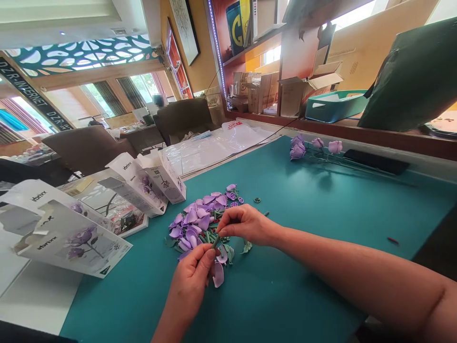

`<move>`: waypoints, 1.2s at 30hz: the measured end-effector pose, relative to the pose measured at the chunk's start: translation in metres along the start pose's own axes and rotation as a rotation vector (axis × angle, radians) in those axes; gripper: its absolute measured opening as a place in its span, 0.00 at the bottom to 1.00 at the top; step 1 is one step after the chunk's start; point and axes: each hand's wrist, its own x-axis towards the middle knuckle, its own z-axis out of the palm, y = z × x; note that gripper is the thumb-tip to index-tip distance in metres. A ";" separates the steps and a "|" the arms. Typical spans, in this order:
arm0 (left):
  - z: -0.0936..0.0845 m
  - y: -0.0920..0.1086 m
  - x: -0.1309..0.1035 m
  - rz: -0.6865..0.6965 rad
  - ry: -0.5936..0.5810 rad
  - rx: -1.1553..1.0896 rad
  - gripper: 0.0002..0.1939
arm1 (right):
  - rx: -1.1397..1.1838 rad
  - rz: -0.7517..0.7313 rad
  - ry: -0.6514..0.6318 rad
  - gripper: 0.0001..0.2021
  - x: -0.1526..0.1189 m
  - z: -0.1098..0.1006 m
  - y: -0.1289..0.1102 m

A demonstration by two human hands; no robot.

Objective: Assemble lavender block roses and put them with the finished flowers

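Note:
My left hand (194, 269) pinches a short green stem piece (215, 242) between thumb and fingers. At the upper end of that piece, the thumb and fingertips of my right hand (246, 225) are pressed together. Just beneath both hands lies a heap of loose purple plastic petals (193, 216), mixed with green stem parts and small red bits. A light purple petal (218, 275) shows right beside my left fingers; whether they touch it I cannot tell. Green leaf pieces (247, 246) lie below my right wrist.
Opened white flower boxes (84, 245) stand at the left. Assembled purple roses (297, 148) lie at the back of the green mat (303, 295), near a black flat object (376, 162). A small red stick (393, 241) and a green ring (257, 200) lie on the mat.

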 end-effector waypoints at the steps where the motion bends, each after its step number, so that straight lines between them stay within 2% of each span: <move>1: 0.000 0.000 0.000 0.000 0.000 0.001 0.23 | -0.007 -0.009 0.001 0.06 0.000 0.000 0.000; 10: 0.001 0.002 -0.003 0.014 0.011 0.018 0.20 | -0.138 -0.070 0.011 0.03 -0.002 0.001 -0.004; 21: -0.001 0.003 -0.003 0.001 -0.029 0.016 0.19 | -0.228 -0.091 0.000 0.02 -0.004 0.000 -0.010; 36: 0.001 0.007 -0.003 0.033 0.000 0.024 0.17 | -0.125 -0.031 -0.019 0.03 -0.003 -0.001 -0.007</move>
